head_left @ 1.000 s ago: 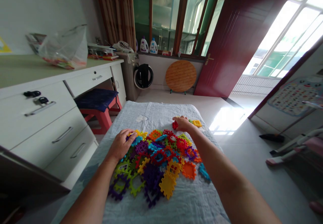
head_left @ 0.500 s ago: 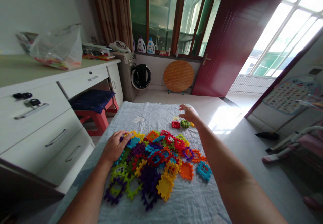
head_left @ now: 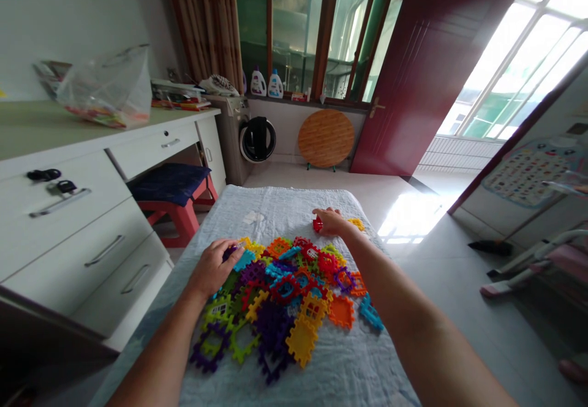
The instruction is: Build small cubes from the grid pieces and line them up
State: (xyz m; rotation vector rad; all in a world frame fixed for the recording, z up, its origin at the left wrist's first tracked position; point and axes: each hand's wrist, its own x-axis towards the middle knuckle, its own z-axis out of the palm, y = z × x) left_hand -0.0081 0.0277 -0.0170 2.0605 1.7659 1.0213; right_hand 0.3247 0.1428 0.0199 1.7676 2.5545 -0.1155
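Observation:
Colourful plastic interlocking blocks, square with notched edges, lie in a loose pile [head_left: 280, 284] on the cloth-covered table [head_left: 285, 202]. At the pile's left edge my left hand [head_left: 215, 267] is closed round a purple interlocking block [head_left: 229, 252], which shows between thumb and index finger. A light-blue block [head_left: 244, 261] lies just right of the thumb. Beyond the pile, my right hand [head_left: 329, 220] is closed on a red interlocking block [head_left: 317, 224] at its fingertips. Its palm and forearm hide what lies beneath. A yellow block [head_left: 356, 224] sits just past the right wrist.
On the left stands a white desk [head_left: 151, 141] with a plastic bag [head_left: 110, 92] on top. A red stool [head_left: 177, 196] is tucked under it. Behind are a washing machine [head_left: 234, 128], a round wooden board [head_left: 326, 138] and a dark red door [head_left: 413, 76].
My right hand has come down and nearer, from above the small blocks onto the red one, covering the green one. My left hand's fingers have drawn in round the purple block.

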